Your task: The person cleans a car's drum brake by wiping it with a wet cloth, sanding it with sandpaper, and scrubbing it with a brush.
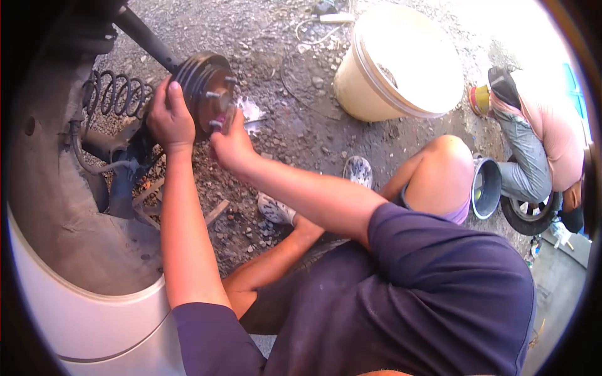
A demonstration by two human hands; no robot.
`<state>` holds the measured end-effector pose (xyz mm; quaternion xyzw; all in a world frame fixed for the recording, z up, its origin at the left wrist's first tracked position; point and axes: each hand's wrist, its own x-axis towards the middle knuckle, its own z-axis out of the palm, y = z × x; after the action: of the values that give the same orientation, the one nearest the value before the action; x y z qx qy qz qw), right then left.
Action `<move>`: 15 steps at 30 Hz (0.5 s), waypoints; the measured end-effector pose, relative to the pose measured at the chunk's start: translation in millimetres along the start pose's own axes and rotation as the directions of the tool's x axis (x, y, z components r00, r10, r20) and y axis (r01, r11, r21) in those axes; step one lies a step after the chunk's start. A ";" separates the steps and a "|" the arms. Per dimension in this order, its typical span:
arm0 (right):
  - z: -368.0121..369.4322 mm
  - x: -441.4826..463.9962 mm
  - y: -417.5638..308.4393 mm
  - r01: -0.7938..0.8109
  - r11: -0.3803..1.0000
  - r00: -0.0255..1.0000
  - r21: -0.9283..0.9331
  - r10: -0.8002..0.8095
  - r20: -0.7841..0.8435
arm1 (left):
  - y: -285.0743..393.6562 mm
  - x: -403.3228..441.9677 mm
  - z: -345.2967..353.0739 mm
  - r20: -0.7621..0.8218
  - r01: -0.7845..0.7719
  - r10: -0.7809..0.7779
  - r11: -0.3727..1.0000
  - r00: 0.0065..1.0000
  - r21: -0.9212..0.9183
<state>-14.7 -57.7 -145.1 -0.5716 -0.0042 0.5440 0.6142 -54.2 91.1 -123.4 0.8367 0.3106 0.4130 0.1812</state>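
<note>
A dark round brake drum (199,84) with studs on its face sits in the wheel well at the upper left. My left hand (172,120) is wrapped against the drum's rear edge, its thumb pointing up and its other fingers largely hidden. Over the drum's lower front face, my right hand (233,143) has its fingers closed near a stud. Something small and pinkish shows at those fingertips, too unclear to name. Behind my left hand are a coil spring (119,94) and dark suspension parts.
A large white bucket (364,81) stands on the gravel (263,37). The car's white body panel (94,319) curves along the lower left. At right, another person (533,138) crouches by a wheel (530,216), near a dark bucket (487,188). A cable lies at the top.
</note>
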 end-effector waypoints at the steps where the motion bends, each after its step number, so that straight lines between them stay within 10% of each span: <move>1: 8.1 11.8 15.5 0.092 0.994 0.992 -0.058 -0.096 -0.083 | -0.1 0.2 -1.5 0.016 0.011 -0.011 1.000 1.000 0.003; 5: 35.2 13.4 77.6 0.333 0.860 0.858 -0.386 -0.446 -0.254 | 7.6 5.5 3.0 0.006 0.017 -0.016 1.000 1.000 -0.007; 8: 10.1 1.9 4.5 -0.021 0.999 0.994 -0.036 0.017 -0.108 | 2.8 5.8 1.3 0.005 0.024 -0.024 0.999 1.000 0.025; 9: 34.0 30.2 44.9 0.176 0.975 0.924 -0.138 -0.211 -0.319 | 3.3 6.3 1.0 0.006 0.024 -0.024 0.999 1.000 0.024; 12: 34.8 16.6 78.9 0.334 0.883 0.891 -0.330 -0.410 -0.194 | 3.0 6.6 4.0 0.013 0.018 -0.018 1.000 1.000 0.015; 15: 13.0 27.4 44.7 0.205 0.965 0.958 -0.166 -0.233 -0.165 | 1.6 2.3 0.6 0.018 0.009 -0.009 1.000 1.000 0.029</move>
<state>-41.4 -41.3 -189.1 -0.6589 -0.0511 0.4158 0.6247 -52.0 91.4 -121.5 0.8416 0.3187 0.4000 0.1737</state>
